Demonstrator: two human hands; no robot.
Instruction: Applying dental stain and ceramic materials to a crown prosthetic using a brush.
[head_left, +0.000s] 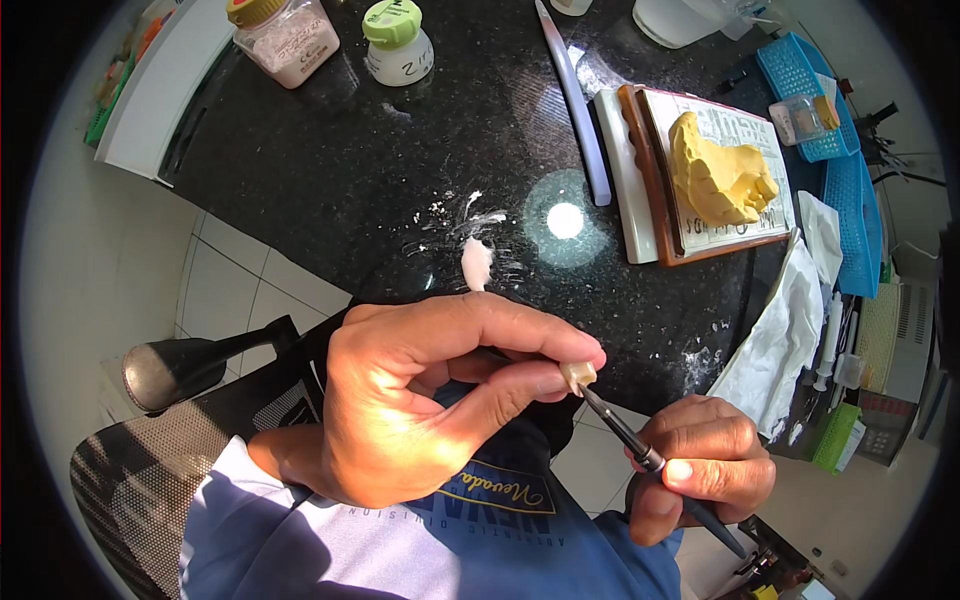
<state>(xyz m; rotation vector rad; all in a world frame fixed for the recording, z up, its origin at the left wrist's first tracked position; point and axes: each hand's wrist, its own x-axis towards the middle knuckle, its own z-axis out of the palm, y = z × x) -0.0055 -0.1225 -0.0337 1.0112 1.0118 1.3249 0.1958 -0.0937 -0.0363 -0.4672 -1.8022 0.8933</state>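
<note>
My left hand (pixel 400 390) pinches a small cream-coloured dental crown (pixel 576 372) between thumb and fingertips, above the near edge of the bench. From the right, my right hand (pixel 710 465) grips a slim brush-like tool (pixel 622 430) with a dark handle and a narrow metallic front part. Its tip meets the lower side of the crown; the exact point of contact is too small to make out. Just beyond my left hand, a pinkish-white lump of material (pixel 477 264) lies on the bench, with white crumbs and smears around it.
A yellow dental cast (pixel 715 170) rests on a book-like stack (pixel 690 245) at the right. Beside it lies a long pale blade-like tool (pixel 575 105). Two jars (pixel 398 50) stand at the back left. White tissue (pixel 765 350) and blue baskets (pixel 790 65) line the right side.
</note>
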